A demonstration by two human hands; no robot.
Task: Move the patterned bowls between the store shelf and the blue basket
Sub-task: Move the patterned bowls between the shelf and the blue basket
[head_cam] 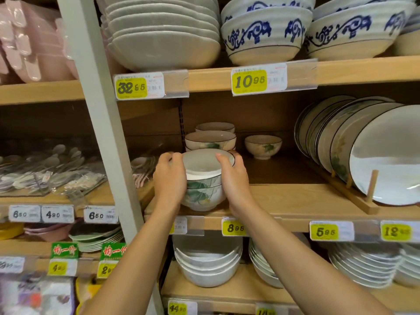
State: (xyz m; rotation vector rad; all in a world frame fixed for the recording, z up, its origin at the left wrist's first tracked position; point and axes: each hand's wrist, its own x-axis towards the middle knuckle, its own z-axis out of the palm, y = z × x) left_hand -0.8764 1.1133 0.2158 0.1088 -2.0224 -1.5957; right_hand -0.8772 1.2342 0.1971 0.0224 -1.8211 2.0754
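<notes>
A stack of white bowls with a green leaf pattern [203, 192] stands near the front of the middle wooden shelf [284, 198]. My left hand [169, 178] grips its left side and my right hand [234, 178] grips its right side, with fingers curled over the top bowl's rim. Behind it stands a second stack of the same patterned bowls [210, 139]. A single patterned bowl [263, 146] sits alone to the right of that. The blue basket is not in view.
Leaf-patterned plates [363, 151] lean in a wooden rack at the right of the shelf. Blue-and-white big bowls [266, 32] and white dishes [163, 30] fill the shelf above. Plain white bowls [206, 267] sit below. A grey upright post [100, 114] stands at left.
</notes>
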